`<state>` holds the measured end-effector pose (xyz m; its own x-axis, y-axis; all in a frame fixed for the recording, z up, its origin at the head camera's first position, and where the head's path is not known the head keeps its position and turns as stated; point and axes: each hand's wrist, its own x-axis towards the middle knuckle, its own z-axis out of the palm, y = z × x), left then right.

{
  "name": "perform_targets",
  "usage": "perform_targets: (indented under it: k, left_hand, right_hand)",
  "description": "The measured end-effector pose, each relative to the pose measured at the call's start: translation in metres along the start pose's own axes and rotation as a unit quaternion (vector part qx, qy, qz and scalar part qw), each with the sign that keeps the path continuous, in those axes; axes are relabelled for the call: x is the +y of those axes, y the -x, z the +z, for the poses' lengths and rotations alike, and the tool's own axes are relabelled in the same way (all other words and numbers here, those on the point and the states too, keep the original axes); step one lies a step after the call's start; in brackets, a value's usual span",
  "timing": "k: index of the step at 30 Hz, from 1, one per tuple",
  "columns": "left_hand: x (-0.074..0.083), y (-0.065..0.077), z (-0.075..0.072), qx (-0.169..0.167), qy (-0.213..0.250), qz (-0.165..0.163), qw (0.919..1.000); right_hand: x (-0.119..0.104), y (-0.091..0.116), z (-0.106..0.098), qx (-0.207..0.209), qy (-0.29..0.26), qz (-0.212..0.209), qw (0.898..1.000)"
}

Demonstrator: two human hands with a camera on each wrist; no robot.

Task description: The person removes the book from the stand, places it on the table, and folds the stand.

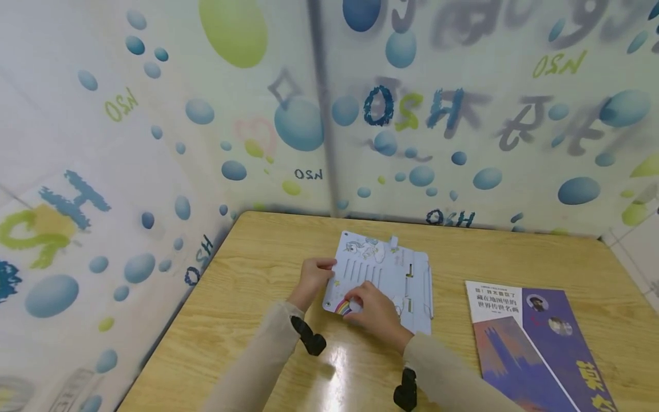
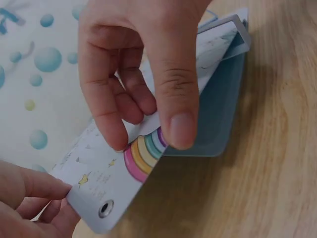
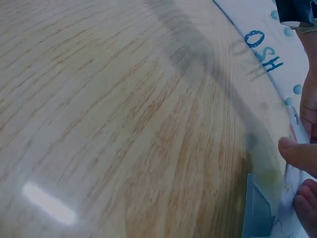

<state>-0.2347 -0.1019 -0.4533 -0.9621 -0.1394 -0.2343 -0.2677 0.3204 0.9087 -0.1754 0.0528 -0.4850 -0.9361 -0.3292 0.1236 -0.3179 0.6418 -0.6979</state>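
A flat, pale pencil case lies on the table, printed with a unicorn and a rainbow and cut with several slanted slots. At its left edge my left hand pinches the printed panel, thumb and fingers near the corner eyelet. My right hand curls over the lower edge, thumb and forefinger at the rainbow. In the left wrist view the printed panel stands at an angle from a teal base. The right wrist view catches only my right thumb and some fingers at the case's edge.
A purple book with a painting on its cover lies to the right on the wooden table. Behind and to the left, walls carry blue and green bubbles and lettering. Black bands circle both wrists.
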Motion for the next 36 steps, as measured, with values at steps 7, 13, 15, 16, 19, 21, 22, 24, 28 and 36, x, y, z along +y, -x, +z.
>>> perform_targets:
  k: [7,13,15,16,19,21,22,24,28,36]
  left_hand:
    - [-0.026,-0.007,0.006,0.017,-0.014,-0.008,0.9997]
    - [-0.035,-0.005,0.006,0.020,0.001,-0.024,0.9995]
    - [-0.035,-0.005,0.006,0.022,0.010,-0.026,0.9994]
    - [-0.036,-0.005,0.006,0.021,0.012,-0.026,0.9994]
    - [-0.035,-0.007,0.007,0.016,0.012,-0.022,0.9996]
    - [-0.034,-0.009,0.006,0.011,0.010,-0.019,0.9997]
    - [-0.033,-0.010,0.006,0.009,0.008,-0.018,0.9998]
    - [-0.033,-0.013,0.005,0.005,0.005,-0.015,0.9999]
    - [-0.034,-0.015,0.004,0.000,0.005,-0.021,0.9998]
    - [-0.038,-0.015,0.004,0.005,0.006,-0.023,0.9997]
  right_hand:
    - [0.002,-0.001,0.013,-0.016,0.031,0.009,0.999]
    - [-0.001,0.000,0.016,-0.026,0.060,-0.001,0.998]
    - [-0.003,0.000,0.016,-0.029,0.066,0.001,0.997]
    - [-0.003,0.000,0.015,-0.030,0.066,0.001,0.997]
    - [-0.003,-0.001,0.013,-0.032,0.070,0.000,0.997]
    - [-0.003,-0.002,0.012,-0.033,0.070,-0.005,0.997]
    - [-0.004,-0.003,0.010,-0.036,0.069,-0.008,0.997]
    - [-0.005,-0.006,0.007,-0.044,0.062,-0.011,0.997]
    - [-0.011,-0.008,-0.007,-0.070,0.009,-0.004,0.998]
    - [-0.005,-0.006,-0.053,-0.057,-0.033,0.017,0.998]
